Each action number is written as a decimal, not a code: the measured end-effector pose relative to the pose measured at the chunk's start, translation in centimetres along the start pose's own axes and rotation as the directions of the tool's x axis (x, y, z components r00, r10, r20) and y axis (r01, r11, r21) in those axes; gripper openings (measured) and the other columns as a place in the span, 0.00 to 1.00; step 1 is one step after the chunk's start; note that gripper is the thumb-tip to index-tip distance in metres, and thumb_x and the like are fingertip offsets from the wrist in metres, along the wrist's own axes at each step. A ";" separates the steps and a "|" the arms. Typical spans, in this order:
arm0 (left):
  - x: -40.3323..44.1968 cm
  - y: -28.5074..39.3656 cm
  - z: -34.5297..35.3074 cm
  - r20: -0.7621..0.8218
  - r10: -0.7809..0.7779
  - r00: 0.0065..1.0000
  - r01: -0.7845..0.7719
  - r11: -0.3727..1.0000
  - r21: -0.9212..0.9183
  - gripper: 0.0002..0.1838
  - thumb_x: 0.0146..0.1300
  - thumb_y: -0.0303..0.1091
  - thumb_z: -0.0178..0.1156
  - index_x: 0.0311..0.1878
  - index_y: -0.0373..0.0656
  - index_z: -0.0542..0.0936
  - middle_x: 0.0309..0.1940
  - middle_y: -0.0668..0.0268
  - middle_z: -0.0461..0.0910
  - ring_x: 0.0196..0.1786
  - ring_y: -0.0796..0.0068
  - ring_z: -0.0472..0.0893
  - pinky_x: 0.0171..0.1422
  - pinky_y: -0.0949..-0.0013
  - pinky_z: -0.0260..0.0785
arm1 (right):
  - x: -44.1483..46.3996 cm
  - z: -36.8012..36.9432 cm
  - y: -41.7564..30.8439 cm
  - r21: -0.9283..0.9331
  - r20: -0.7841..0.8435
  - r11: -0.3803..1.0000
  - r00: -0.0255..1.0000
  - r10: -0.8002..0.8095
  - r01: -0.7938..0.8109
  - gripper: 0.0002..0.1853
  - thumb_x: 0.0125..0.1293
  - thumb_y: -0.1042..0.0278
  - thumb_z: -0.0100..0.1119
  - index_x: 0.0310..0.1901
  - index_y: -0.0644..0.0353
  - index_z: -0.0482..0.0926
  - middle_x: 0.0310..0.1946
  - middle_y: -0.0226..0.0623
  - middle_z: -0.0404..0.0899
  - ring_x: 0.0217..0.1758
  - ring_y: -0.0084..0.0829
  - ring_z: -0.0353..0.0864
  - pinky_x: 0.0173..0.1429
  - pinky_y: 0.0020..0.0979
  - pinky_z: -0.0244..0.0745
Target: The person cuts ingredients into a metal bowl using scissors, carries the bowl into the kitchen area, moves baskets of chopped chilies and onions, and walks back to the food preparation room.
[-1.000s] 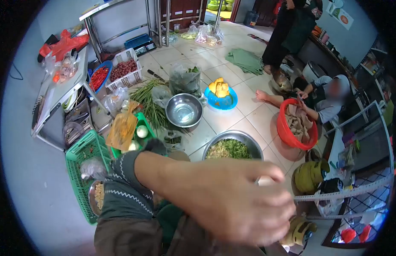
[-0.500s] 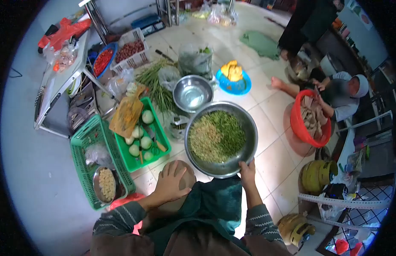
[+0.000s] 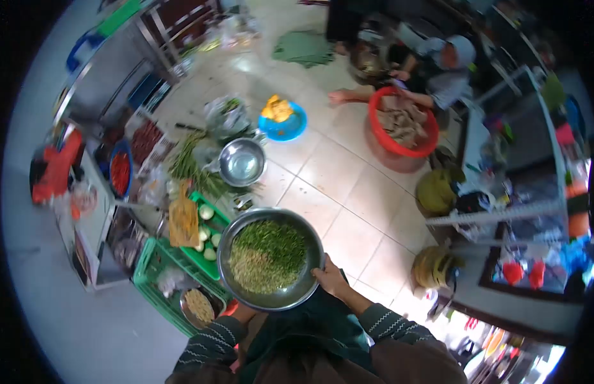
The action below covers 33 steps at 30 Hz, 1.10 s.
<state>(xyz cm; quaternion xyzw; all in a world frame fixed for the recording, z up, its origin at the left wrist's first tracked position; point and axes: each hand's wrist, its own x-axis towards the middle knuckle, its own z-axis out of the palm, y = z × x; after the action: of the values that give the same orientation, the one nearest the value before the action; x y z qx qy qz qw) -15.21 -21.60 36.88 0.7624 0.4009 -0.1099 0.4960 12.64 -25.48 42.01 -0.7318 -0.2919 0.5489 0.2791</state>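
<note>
A large steel bowl (image 3: 315,281) is in front of me, with finely chopped greens (image 3: 271,242) on one side and pale chopped bits (image 3: 255,270) on the other. My right hand (image 3: 331,275) grips its right rim, thumb on the edge. My left hand (image 3: 244,313) is at the bowl's lower left; its fingers are hidden beneath the bowl, so I cannot tell whether it bears any weight. Just beyond stands a smaller metal bowl (image 3: 243,163). Left of the large bowl, a green tray (image 3: 210,269) holds pale round vegetables and a yellowish bag (image 3: 183,221).
A green basket (image 3: 146,262) with a bowl of pale pieces (image 3: 197,307) is at left. Ahead lie a blue plate (image 3: 290,128) and long green stalks (image 3: 191,168). To the right, a person (image 3: 447,83) sits by a red basin (image 3: 399,148); gas cylinders (image 3: 431,265) stand nearby.
The view has risen and turned right. My left hand, spread on a round seat before, is now under the bowl's edge. The large bowl has turned in my right hand's grip.
</note>
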 end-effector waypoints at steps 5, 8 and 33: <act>-1.5 1.5 0.3 0.034 0.022 0.999 -0.022 1.000 0.010 0.36 0.47 0.56 0.57 0.56 0.43 0.68 0.56 0.46 0.65 0.60 0.46 0.63 0.59 0.53 0.60 | -6.1 -2.8 -4.0 0.032 -0.012 0.994 0.995 0.101 -0.101 0.27 0.53 0.64 0.54 0.55 0.61 0.61 0.34 0.47 0.76 0.36 0.36 0.77 0.42 0.34 0.71; -1.8 2.7 0.8 0.023 0.067 0.997 -0.067 0.998 0.004 0.35 0.48 0.56 0.57 0.56 0.42 0.69 0.55 0.46 0.66 0.58 0.46 0.65 0.59 0.54 0.61 | -8.6 -3.2 -0.8 0.067 -0.134 0.996 0.988 0.072 -0.064 0.28 0.53 0.64 0.55 0.55 0.63 0.61 0.32 0.46 0.75 0.33 0.34 0.77 0.38 0.33 0.72; 16.0 11.1 -5.4 0.653 -0.130 0.746 -0.411 0.682 0.605 0.21 0.52 0.41 0.54 0.44 0.34 0.76 0.40 0.48 0.77 0.45 0.56 0.77 0.49 0.62 0.68 | -36.4 -2.4 10.5 0.689 -0.665 0.459 0.236 0.709 0.561 0.24 0.52 0.71 0.51 0.53 0.65 0.63 0.38 0.40 0.74 0.41 0.28 0.73 0.48 0.28 0.69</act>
<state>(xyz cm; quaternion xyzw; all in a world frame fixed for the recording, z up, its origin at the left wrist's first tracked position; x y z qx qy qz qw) 2.00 -11.07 37.90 0.8358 0.0627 -0.4730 0.2716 8.00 -59.48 58.28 -0.6457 0.3276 0.0435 0.6884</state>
